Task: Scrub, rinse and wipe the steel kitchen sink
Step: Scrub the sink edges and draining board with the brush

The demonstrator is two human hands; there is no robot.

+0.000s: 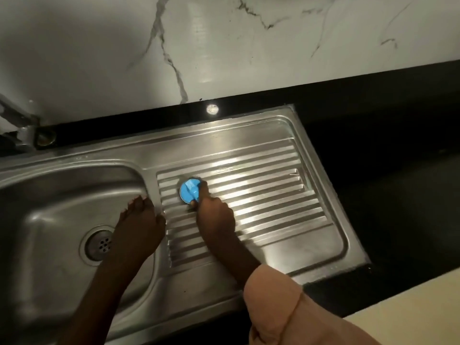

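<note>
The person's right hand [214, 210] pinched a round blue plastic scrubber [190, 191] by its raised handle, fingers [204, 187] curled round it, and pressed it onto the ribbed drainboard [261, 195] of the stainless steel kitchen sink [224, 143]. The scrubber sat at the drainboard's left end, just beside the basin [54, 215]. The ribs ran lengthwise away to the right, so most of the board lay that way from the scrubber. The left hand [142, 220] rested flat on the strip between basin and drainboard, fingers straight and holding nothing. The drain strainer [99, 245] lay below it. A scrub along the ribs looked likely to suit the right hand, already nearer. The black tabletop [385, 158] bordered the sink.
</note>
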